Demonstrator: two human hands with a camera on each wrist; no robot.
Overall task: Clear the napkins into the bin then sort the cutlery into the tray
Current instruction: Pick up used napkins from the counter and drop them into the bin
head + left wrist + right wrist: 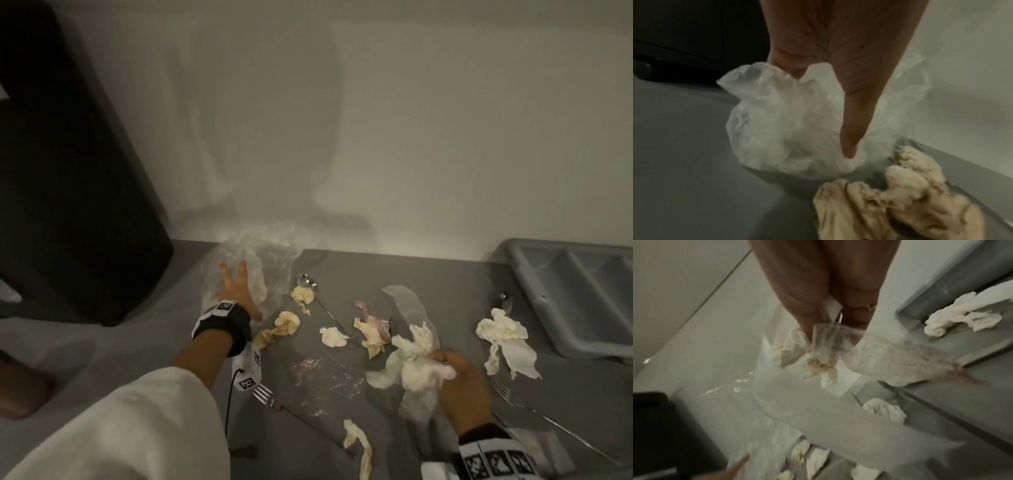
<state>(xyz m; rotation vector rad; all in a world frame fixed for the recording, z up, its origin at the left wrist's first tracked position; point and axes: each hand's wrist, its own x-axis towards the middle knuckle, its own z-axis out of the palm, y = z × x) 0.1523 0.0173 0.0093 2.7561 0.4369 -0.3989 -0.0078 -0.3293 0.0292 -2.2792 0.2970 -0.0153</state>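
My left hand (235, 284) lies with straight, spread fingers against a crumpled clear plastic bag (255, 255) at the back of the grey counter; in the left wrist view the thumb (851, 129) points down in front of the bag (781, 133). My right hand (460, 380) grips a bunch of white napkins (416, 363), seen hanging from the fingers as napkins (795, 345) in the right wrist view. Several more crumpled napkins lie loose, such as a yellowish one (286, 323) and a white one (500, 330). A grey cutlery tray (534, 308) stands at the right.
A tall black bin (68, 171) stands at the left by the white wall. Cutlery lies among the napkins: a spoon (306, 282), a fork (263, 394) under my left wrist, a fork (503, 389) at the right. A sheet of clear film (325, 380) lies mid-counter.
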